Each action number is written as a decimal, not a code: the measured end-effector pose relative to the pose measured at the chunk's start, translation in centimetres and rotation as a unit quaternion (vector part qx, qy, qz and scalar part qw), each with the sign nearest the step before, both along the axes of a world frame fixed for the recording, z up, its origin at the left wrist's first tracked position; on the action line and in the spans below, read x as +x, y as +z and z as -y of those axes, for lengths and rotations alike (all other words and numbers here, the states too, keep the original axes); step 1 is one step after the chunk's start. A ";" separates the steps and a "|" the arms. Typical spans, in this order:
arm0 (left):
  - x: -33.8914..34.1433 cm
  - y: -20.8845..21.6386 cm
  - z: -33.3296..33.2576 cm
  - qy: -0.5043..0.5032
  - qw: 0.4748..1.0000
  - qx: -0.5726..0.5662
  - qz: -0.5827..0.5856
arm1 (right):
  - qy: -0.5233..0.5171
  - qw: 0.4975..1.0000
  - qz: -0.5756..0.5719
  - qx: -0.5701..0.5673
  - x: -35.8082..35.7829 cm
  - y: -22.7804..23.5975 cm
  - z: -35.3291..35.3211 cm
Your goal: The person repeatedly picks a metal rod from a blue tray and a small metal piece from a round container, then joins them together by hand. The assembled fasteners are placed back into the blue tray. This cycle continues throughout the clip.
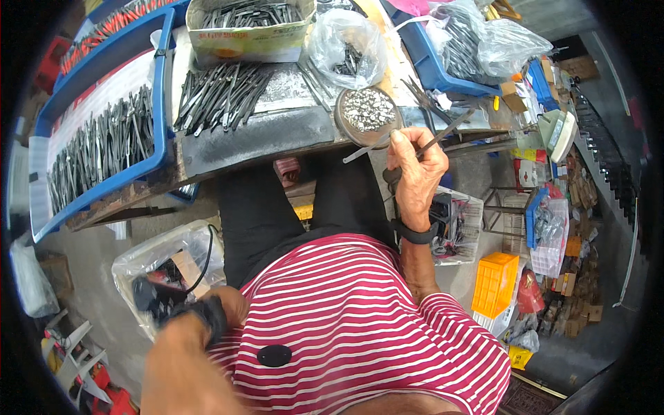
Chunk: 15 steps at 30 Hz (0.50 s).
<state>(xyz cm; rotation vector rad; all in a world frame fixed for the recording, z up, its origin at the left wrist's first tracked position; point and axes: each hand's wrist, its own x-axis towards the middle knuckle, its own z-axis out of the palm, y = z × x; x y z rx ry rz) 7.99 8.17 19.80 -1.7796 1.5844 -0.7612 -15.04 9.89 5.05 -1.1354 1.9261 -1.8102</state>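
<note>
My right hand is raised at the front edge of the bench, thumb and fingertips pinched on a thin metal strip. A pale flat end points left, and a dark narrow length slants up to the right; whether they are one piece I cannot tell. Just beyond the fingers sits a round tin of small silvery pieces. Low at my left side, against the striped shirt, is my left hand, its fingers hidden. A plastic-lined bin stands beside it.
Dark metal strips lie piled on the bench, below a carton holding more. At left is a blue tray of similar strips. A clear bag, pliers-like tools and a blue crate line the right. An orange crate stands on the floor.
</note>
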 end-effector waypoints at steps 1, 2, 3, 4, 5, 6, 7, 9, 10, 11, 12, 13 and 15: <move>0.0 0.0 -0.1 -0.070 0.992 0.089 -0.063 | 0.001 1.000 0.000 -0.001 0.0 0.0 0.0; 0.0 -0.3 -0.3 -0.133 0.974 0.130 -0.131 | 0.003 1.000 0.010 -0.010 0.0 0.0 0.1; 0.3 -2.1 1.3 -0.226 0.896 0.097 -0.370 | 0.001 1.000 0.004 -0.008 0.0 0.0 0.0; 0.4 -3.7 3.2 -0.321 0.756 0.113 -0.559 | 0.006 1.000 0.004 -0.016 -0.1 0.1 0.1; 0.3 -5.5 5.7 -0.386 0.565 0.092 -0.724 | 0.010 1.000 0.010 -0.022 -0.1 0.1 0.1; 0.9 -7.1 6.8 -0.449 0.327 0.054 -0.830 | -0.001 1.000 -0.006 -0.008 -0.1 0.1 0.0; 1.8 -8.3 6.6 -0.356 0.298 0.056 -0.884 | 0.000 1.000 -0.002 -0.002 -0.1 0.2 0.0; 2.3 -9.3 7.4 -0.345 0.213 0.020 -0.914 | 0.002 1.000 0.001 0.008 -0.1 0.2 0.0; 2.3 -9.5 7.4 -0.323 0.184 0.011 -0.928 | 0.004 1.000 0.008 0.002 -0.1 0.3 0.0; 1.8 -9.7 7.4 -0.299 0.213 -0.015 -0.930 | 0.008 1.000 0.006 0.007 0.1 0.3 0.0; 1.1 -9.9 7.3 -0.314 0.240 -0.002 -0.919 | 0.012 1.000 0.003 0.011 0.2 0.3 0.0; 0.0 -10.0 7.2 -0.288 0.291 0.006 -0.912 | 0.015 1.000 -0.001 0.015 0.4 0.4 0.0; -2.3 -11.2 7.6 -0.371 0.310 0.084 -0.871 | 0.039 0.999 0.011 0.016 0.9 0.4 0.0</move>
